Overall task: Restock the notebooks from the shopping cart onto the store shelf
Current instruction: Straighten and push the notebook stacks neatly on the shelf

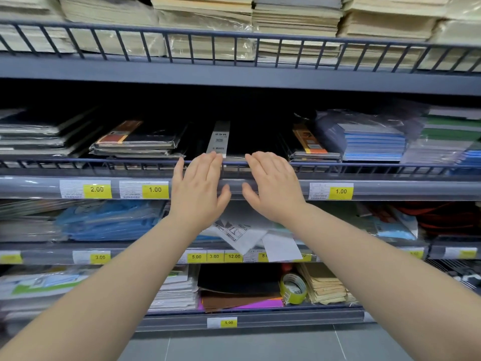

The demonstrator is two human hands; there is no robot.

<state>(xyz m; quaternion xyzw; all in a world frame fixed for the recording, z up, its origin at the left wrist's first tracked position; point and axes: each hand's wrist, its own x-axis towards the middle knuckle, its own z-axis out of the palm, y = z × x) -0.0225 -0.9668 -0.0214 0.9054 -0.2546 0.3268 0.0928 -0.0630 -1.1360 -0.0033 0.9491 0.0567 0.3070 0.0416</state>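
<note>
I see left hand (199, 188) and right hand (270, 186) released, fingers straight on the shelf rail (364, 166), black notebook (242, 142) lying flat just behind.

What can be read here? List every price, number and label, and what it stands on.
"25K": white band on the black notebook.
"2.00": left tag, middle rail.
"1.00": second tag, same rail.
"1.00": right tag, same rail.
"3.00": outer tag, lower rail.
"5.00": centre tag, lower rail.
"3.00": next tag.
"12.00": third tag.
"5.00": bottom rail tag.
Fine print, barcodes, edge tags: too blurred.
</note>
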